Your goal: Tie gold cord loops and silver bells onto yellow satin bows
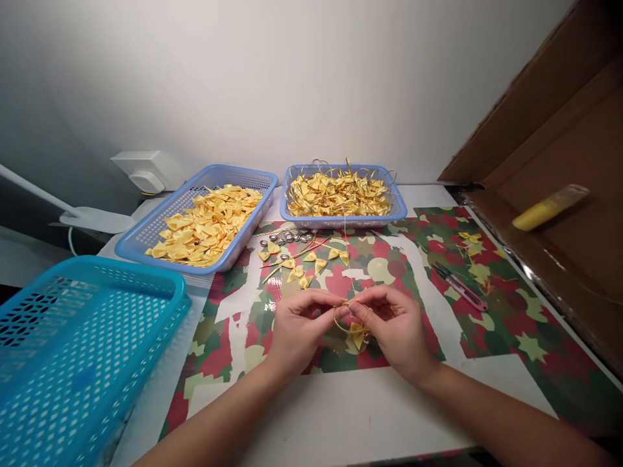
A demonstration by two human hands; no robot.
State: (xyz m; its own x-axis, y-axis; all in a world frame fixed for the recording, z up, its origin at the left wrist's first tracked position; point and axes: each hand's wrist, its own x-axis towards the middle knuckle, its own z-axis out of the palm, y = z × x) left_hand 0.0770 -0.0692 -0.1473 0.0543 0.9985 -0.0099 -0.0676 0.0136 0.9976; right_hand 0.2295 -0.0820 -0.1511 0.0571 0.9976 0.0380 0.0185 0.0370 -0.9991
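My left hand (302, 327) and my right hand (396, 327) meet over the patterned paper, thumbs and forefingers pinching a gold cord (342, 327). The cord curves into a loop below my fingertips. A yellow ribbon bow (357, 336) hangs on it beside my right thumb, with a small shiny piece partly hidden next to it. A thin gold strand rises from my fingers toward the far basket. Beyond my hands lie several loose yellow bows (316, 262), several silver bells (289, 237) and some gold cord lengths (277, 267).
A blue basket of yellow bows (124, 248) stands back left; another blue basket (341, 222) holds bows with gold cords. A teal basket (182, 292) is at near left. Pink thread snips (460, 288) lie right, near yellow scraps (479, 272). Cardboard (559, 130) walls the right side.
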